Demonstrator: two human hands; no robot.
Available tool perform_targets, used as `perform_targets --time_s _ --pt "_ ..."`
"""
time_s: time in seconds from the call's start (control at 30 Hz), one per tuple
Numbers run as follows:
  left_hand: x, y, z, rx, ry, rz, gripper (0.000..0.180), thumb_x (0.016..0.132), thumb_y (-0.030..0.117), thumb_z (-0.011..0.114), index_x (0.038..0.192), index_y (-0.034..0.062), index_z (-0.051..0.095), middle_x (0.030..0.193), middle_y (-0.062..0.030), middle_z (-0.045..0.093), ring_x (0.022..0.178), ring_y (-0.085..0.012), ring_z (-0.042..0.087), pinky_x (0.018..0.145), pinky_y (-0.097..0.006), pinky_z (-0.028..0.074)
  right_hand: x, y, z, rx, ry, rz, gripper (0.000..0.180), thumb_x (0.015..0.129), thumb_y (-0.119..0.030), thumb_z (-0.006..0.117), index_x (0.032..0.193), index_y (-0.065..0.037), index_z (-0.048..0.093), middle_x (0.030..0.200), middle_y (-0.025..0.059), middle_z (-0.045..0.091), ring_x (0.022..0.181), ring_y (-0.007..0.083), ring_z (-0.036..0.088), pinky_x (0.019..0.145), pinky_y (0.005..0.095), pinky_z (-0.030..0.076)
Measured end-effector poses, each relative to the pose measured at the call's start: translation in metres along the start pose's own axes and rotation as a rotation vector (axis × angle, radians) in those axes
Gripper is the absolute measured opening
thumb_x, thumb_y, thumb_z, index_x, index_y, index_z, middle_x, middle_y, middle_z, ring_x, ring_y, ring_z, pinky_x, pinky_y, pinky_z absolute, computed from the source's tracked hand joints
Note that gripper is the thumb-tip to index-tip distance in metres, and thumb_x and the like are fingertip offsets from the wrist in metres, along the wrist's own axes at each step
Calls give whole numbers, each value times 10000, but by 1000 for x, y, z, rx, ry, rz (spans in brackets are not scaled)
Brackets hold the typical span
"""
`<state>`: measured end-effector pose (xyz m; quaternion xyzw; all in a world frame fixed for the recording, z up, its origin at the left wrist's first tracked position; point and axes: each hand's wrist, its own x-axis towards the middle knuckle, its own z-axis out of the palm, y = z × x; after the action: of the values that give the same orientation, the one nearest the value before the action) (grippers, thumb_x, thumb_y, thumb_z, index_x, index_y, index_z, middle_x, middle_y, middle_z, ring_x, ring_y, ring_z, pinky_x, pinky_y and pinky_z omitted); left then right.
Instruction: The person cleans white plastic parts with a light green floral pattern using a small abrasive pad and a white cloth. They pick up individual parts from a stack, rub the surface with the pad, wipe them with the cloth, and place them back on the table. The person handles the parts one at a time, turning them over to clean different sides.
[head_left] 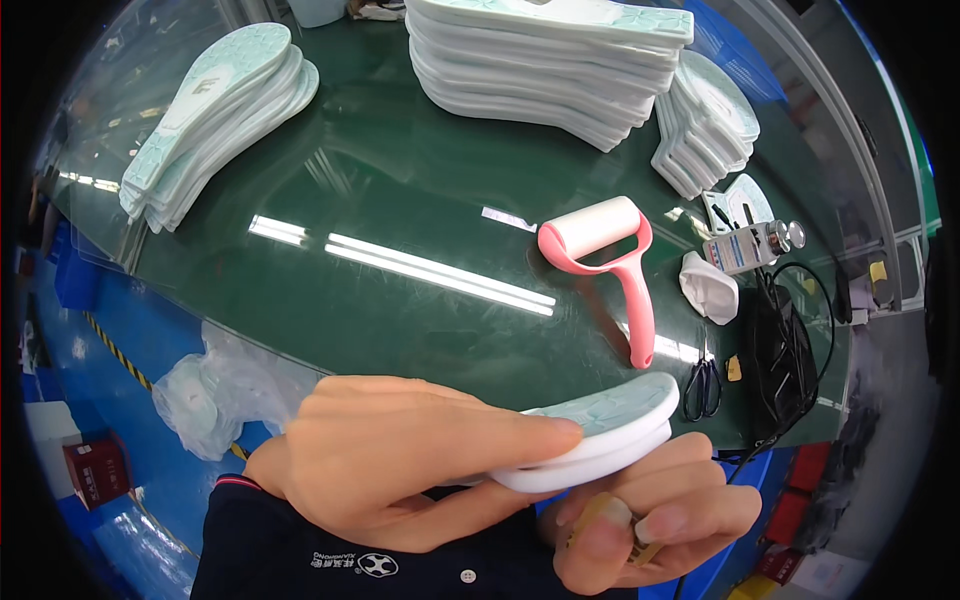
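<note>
Gripping a pale mint-and-white shoe sole (pixel 600 440) at the near edge of the green desk (pixel 400 200), the left hand (pixel 400 470) has thumb on top w/ fingers curled under, clamped on the sole's heel end; the sole sits flat-ish, patterned face up, toe end pointing right, held just above/in front of the desk edge rather than resting on it. Right hand (pixel 650 520) is below the sole, fingers bent together & pinched on a small yellowish item (pixel 605 525) — too hidden to tell what it is; the top finger touches the sole's underside. On the desk: pink lint roller (pixel 605 260) w/ white roll lies mid-right, handle toward the near edge. Scissors (pixel 703 385) lie near the right near edge, beside a black cable (pixel 790 340). A crumpled white piece (pixel 710 288) & a small grey device (pixel 745 245) sit at the right edge. Stacks of same-type soles: a fanned pile at the far left corner (pixel 215 110), a tall stack at the far edge centre (pixel 550 60), a smaller stack far right (pixel 705 130). Clear plastic bags (pixel 215 395) hang off the near left edge.
</note>
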<state>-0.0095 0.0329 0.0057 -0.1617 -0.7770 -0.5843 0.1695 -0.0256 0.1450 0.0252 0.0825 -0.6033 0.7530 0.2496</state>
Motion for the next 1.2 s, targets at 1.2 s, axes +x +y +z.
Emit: perform_targets --time_s 1.2 --pt "3 -4 -2 105 8 208 235 639 -48 610 871 -27 578 866 -180 611 780 -240 619 694 -291 493 24 36 -43 145 -598 -181 276 573 42 583 718 -102 398 546 -13 427 562 109 363 554 233 318"
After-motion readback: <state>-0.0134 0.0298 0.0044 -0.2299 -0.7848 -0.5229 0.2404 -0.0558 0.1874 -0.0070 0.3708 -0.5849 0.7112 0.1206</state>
